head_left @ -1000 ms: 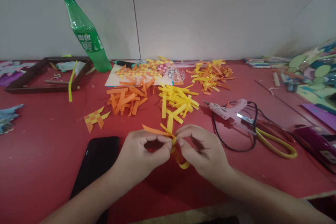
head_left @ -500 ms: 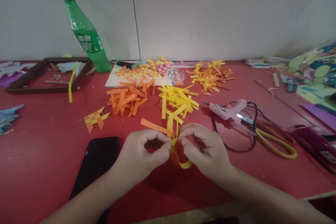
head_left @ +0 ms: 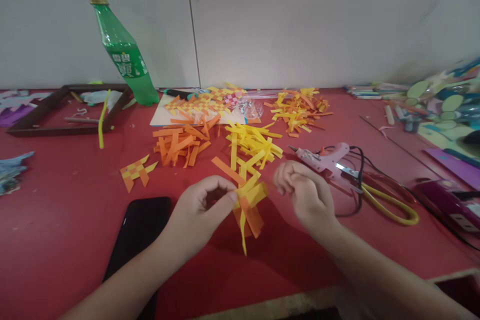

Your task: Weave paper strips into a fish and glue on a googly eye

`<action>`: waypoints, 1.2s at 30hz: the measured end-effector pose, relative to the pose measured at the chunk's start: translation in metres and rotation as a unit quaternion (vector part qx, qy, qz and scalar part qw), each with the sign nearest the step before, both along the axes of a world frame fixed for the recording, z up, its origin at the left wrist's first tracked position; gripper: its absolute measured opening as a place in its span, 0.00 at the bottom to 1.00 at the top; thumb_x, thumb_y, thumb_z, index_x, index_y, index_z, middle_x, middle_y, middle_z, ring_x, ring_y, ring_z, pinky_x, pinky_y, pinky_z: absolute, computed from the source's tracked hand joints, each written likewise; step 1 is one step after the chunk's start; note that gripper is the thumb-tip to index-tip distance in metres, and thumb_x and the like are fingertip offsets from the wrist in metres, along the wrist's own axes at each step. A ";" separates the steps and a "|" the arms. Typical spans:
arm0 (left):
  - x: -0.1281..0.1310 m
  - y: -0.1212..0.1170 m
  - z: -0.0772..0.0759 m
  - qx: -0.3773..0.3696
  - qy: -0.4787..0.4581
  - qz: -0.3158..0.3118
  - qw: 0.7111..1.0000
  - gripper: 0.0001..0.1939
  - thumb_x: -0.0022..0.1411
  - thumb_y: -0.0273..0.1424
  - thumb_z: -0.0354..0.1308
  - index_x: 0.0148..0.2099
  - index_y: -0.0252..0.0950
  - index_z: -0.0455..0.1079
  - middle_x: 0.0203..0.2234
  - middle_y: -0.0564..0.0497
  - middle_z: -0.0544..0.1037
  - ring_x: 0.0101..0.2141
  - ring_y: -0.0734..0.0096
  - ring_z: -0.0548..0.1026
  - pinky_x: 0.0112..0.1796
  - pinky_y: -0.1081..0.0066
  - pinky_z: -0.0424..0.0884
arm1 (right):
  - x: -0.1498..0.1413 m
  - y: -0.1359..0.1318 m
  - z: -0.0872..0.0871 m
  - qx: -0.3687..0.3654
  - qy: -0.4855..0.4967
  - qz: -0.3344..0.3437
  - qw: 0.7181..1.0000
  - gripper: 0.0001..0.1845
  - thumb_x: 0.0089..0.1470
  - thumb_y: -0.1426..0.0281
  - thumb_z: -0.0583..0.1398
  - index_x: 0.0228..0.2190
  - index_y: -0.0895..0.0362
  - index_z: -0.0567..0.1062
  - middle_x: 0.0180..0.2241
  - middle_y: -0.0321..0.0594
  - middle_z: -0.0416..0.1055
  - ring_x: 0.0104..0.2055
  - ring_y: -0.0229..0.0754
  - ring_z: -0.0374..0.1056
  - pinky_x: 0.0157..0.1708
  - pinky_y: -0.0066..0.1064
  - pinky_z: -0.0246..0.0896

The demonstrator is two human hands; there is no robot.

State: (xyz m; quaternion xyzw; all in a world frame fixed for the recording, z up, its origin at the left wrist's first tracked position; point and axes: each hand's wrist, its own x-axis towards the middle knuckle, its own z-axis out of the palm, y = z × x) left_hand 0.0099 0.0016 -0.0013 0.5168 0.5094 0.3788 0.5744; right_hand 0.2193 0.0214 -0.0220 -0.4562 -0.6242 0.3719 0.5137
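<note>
My left hand [head_left: 204,207] pinches a partly woven piece of yellow and orange paper strips [head_left: 250,202] between thumb and fingertips. Its loose ends spread upward, right and down, and one thin yellow end dangles below. To the right, apart from the piece, is my right hand [head_left: 305,192], its fingers curled in and slightly blurred, with nothing visible in them. Just beyond the hands lie a heap of yellow paper strips [head_left: 257,142] and a heap of orange paper strips [head_left: 178,142]. A finished woven paper fish [head_left: 137,172] rests to the left.
A black phone [head_left: 138,235] lies by my left forearm. A pink glue gun [head_left: 326,160] and yellow-handled scissors [head_left: 393,207] are at right. Behind stand a green bottle [head_left: 129,60] and a dark frame [head_left: 37,132]; woven fish lie on a board [head_left: 161,112], beside mixed scraps [head_left: 300,110].
My right hand has let go of the woven piece and moved up and right. The piece has turned in my left hand, and the yellow loop now hangs as a straight end.
</note>
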 end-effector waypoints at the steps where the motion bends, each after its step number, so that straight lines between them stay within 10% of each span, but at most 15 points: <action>1: -0.001 0.001 -0.001 -0.011 -0.014 0.005 1.000 0.06 0.58 0.34 0.61 0.32 0.38 0.71 0.24 0.57 0.73 0.27 0.77 0.70 0.30 0.77 0.66 | 0.004 0.005 0.003 0.001 -0.024 -0.022 0.999 0.14 0.52 0.75 0.48 0.18 0.52 0.56 0.18 0.32 0.54 0.22 0.37 0.55 0.23 0.32 0.51; 8: -0.006 0.003 -0.001 -0.106 -0.110 0.040 0.988 0.14 0.57 0.41 0.64 0.38 0.38 0.67 0.27 0.56 0.74 0.28 0.74 0.73 0.30 0.73 0.72 | 0.058 0.072 0.040 0.008 -0.341 -0.199 0.919 0.17 0.56 0.67 0.53 0.17 0.53 0.62 0.17 0.35 0.61 0.22 0.40 0.59 0.25 0.33 0.49; 13: -0.006 0.005 -0.001 -0.112 -0.115 0.050 0.986 0.14 0.58 0.37 0.64 0.42 0.37 0.67 0.22 0.58 0.72 0.23 0.76 0.71 0.26 0.76 0.70 | 0.100 0.122 0.035 0.038 -0.484 -0.199 0.851 0.11 0.52 0.71 0.57 0.36 0.55 0.79 0.35 0.46 0.78 0.40 0.53 0.73 0.39 0.42 0.62; 18: -0.004 0.005 0.001 -0.143 -0.112 0.078 0.980 0.21 0.57 0.33 0.66 0.51 0.35 0.67 0.22 0.60 0.71 0.23 0.77 0.72 0.28 0.75 0.72 | 0.061 0.081 0.034 0.109 -0.455 -0.177 0.866 0.14 0.59 0.69 0.54 0.41 0.54 0.78 0.44 0.45 0.78 0.48 0.51 0.72 0.48 0.45 0.64; 24: -0.005 0.006 0.000 -0.143 -0.180 0.047 0.972 0.12 0.54 0.35 0.68 0.39 0.34 0.76 0.30 0.53 0.79 0.31 0.74 0.75 0.35 0.73 0.75 | -0.020 0.000 0.038 0.302 -0.345 0.095 0.883 0.16 0.52 0.74 0.61 0.45 0.56 0.74 0.42 0.44 0.76 0.47 0.48 0.70 0.50 0.44 0.65; 36: -0.004 0.002 -0.001 -0.131 -0.112 0.025 0.985 0.09 0.58 0.34 0.65 0.40 0.37 0.76 0.32 0.53 0.80 0.36 0.71 0.78 0.37 0.73 0.77 | -0.021 0.008 0.010 0.109 -0.170 0.100 0.974 0.04 0.58 0.71 0.61 0.31 0.55 0.76 0.34 0.40 0.70 0.39 0.40 0.69 0.40 0.35 0.68</action>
